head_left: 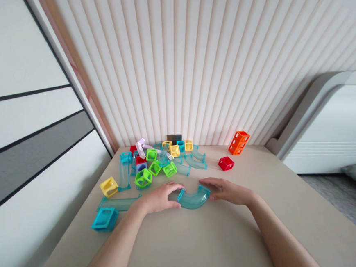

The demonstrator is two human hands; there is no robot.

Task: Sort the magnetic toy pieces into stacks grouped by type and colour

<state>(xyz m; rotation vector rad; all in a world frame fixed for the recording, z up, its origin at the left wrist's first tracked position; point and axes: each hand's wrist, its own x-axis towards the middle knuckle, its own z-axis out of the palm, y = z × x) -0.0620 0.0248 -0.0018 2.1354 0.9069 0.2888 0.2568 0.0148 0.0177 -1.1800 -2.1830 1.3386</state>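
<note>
A curved, see-through teal track piece (194, 199) lies in front of me between my hands, its bend toward me. Its left end is in the grip of my left hand (161, 197), thumb on the near side and fingers on the far side. Some clear teal plastic also shows between that thumb and fingers; whether it is a separate piece I cannot tell. Around the right end close the thumb and fingers of my right hand (231, 191). Behind my left forearm is a straight teal track (120, 204), with a blue cube frame (105, 219) beside it.
Green cube frames (143, 178), a yellow one (109, 186) and more teal tracks (195, 161) are heaped at the back left. A red frame (226, 163) and an orange stack (238, 142) stand at the back right, before a pleated curtain (173, 68).
</note>
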